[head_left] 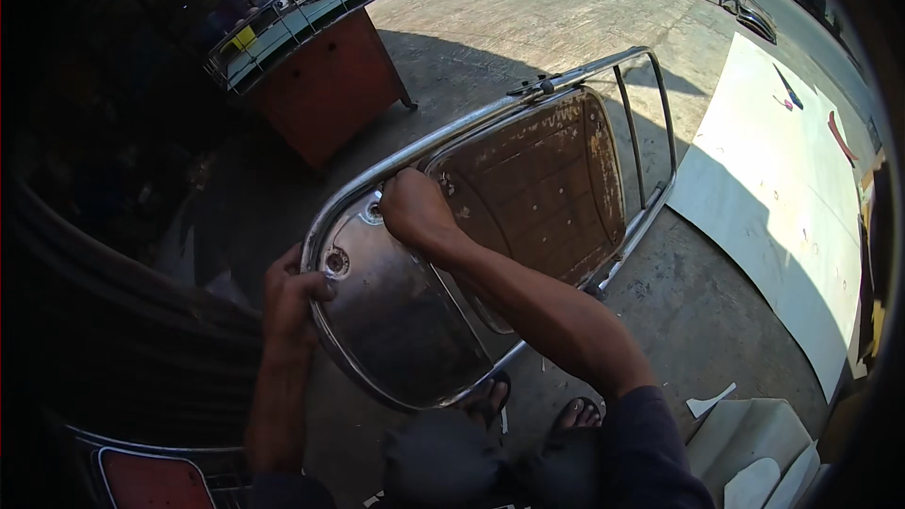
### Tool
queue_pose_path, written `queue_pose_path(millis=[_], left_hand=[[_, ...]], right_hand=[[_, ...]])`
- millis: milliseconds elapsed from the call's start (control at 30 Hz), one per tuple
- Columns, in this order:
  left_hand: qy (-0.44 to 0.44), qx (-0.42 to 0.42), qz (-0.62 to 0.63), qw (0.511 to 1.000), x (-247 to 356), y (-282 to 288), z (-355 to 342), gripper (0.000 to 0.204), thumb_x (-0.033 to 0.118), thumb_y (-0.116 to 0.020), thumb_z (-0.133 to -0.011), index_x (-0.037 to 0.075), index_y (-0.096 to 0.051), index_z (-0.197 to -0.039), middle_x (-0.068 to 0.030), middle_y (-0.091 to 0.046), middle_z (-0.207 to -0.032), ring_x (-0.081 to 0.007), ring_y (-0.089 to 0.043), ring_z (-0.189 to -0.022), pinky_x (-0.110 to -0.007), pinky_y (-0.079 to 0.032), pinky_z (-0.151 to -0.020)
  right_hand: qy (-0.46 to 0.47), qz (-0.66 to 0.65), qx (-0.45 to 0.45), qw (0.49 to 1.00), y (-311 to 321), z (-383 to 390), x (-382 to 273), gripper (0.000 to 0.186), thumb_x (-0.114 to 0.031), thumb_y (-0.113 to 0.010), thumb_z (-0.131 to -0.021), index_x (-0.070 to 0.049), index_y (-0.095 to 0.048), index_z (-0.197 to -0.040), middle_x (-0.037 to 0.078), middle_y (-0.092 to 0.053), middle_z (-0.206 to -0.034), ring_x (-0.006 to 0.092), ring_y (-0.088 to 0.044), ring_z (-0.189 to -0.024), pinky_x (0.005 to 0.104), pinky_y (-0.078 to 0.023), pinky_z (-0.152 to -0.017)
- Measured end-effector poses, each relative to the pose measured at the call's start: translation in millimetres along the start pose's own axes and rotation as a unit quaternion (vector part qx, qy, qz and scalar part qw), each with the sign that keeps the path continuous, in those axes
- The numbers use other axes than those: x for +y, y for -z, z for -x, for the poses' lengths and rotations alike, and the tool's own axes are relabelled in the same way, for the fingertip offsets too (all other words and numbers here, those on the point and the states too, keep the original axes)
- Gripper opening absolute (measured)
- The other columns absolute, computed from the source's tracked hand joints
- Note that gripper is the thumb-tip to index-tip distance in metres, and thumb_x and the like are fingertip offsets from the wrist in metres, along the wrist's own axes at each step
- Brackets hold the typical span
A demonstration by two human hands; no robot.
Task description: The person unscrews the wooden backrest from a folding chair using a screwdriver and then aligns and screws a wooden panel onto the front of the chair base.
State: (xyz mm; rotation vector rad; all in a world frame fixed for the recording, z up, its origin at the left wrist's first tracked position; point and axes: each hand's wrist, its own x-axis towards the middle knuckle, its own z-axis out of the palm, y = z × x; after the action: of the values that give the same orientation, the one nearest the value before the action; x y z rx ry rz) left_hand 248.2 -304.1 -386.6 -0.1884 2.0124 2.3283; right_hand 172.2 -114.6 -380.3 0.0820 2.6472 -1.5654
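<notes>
A metal chair (613, 75) with tubular frame lies tilted before me, with a shiny plate (405, 335) at the near left and a rusty brown panel (537, 179) beside it. My left hand (292, 292) grips the left curve of the tube and plate, thumb over the front near a round fitting (337, 261). My right hand (410, 203) is closed at the upper tube, over a second fitting (373, 210); what its fingers hold is hidden.
A red metal cabinet (320, 85) with a railing stands back left. A large white sheet (773, 226) with a few small items lies at right. Cut white pieces (754, 434) lie lower right; a red-padded frame (151, 481) is lower left. My sandaled feet (578, 413) are below the chair.
</notes>
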Motion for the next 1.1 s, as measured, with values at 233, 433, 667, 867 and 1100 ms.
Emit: queue_pose_path(millis=[233,433,667,867,1100], left_hand=[[0.184,-0.004,0.186,0.965,-133.2,-84.5,-9.5,0.044,-0.015,-0.059,-0.063,-0.006,-0.062,-0.106,-0.0077,-0.066,-0.09,-0.0169,-0.064,-0.078,-0.028,-0.053,-0.07],[0.337,-0.13,0.253,0.898,-184.1,-110.8,-10.7,0.049,-0.018,-0.061,-0.074,-0.001,-0.055,-0.12,-0.0091,-0.065,-0.107,-0.0211,-0.067,-0.093,-0.034,-0.056,-0.085],[0.454,-0.106,0.334,0.819,-234.3,-117.8,-6.1,0.045,-0.018,-0.06,-0.077,0.0,-0.058,-0.118,-0.0099,-0.066,-0.108,-0.0239,-0.067,-0.1,-0.038,-0.054,-0.093],[0.532,-0.096,0.347,0.766,-271.6,-124.0,-0.4,0.038,-0.018,-0.06,-0.076,-0.001,-0.062,-0.11,-0.008,-0.066,-0.099,-0.0221,-0.065,-0.094,-0.035,-0.054,-0.087],[0.502,-0.128,0.3,0.801,-255.6,-123.7,-1.2,0.038,-0.018,-0.06,-0.074,-0.002,-0.062,-0.109,-0.0119,-0.068,-0.105,-0.0235,-0.068,-0.098,-0.037,-0.055,-0.09]], right_hand=[[-0.057,0.176,0.069,0.98,24.2,-17.2,115.6,0.042,-0.031,-0.039,-0.108,0.008,-0.053,-0.111,0.042,-0.064,-0.101,0.058,-0.061,-0.1,0.0612,-0.046,-0.089],[-0.155,0.249,0.033,0.955,47.0,-15.6,171.8,0.039,-0.034,-0.037,-0.109,0.003,-0.049,-0.114,0.042,-0.064,-0.095,0.0608,-0.061,-0.094,0.0643,-0.045,-0.088],[-0.24,0.306,-0.013,0.921,66.2,13.1,199.2,0.036,-0.037,-0.036,-0.109,-0.003,-0.046,-0.118,0.041,-0.065,-0.094,0.0609,-0.061,-0.092,0.0664,-0.045,-0.085],[-0.287,0.329,-0.053,0.898,53.9,11.8,218.3,0.034,-0.038,-0.035,-0.109,-0.006,-0.044,-0.119,0.041,-0.065,-0.092,0.0605,-0.062,-0.088,0.0664,-0.046,-0.082],[-0.314,0.331,-0.03,0.889,55.3,17.4,207.8,0.032,-0.038,-0.037,-0.109,-0.008,-0.044,-0.118,0.038,-0.066,-0.09,0.0595,-0.062,-0.087,0.065,-0.046,-0.077]])
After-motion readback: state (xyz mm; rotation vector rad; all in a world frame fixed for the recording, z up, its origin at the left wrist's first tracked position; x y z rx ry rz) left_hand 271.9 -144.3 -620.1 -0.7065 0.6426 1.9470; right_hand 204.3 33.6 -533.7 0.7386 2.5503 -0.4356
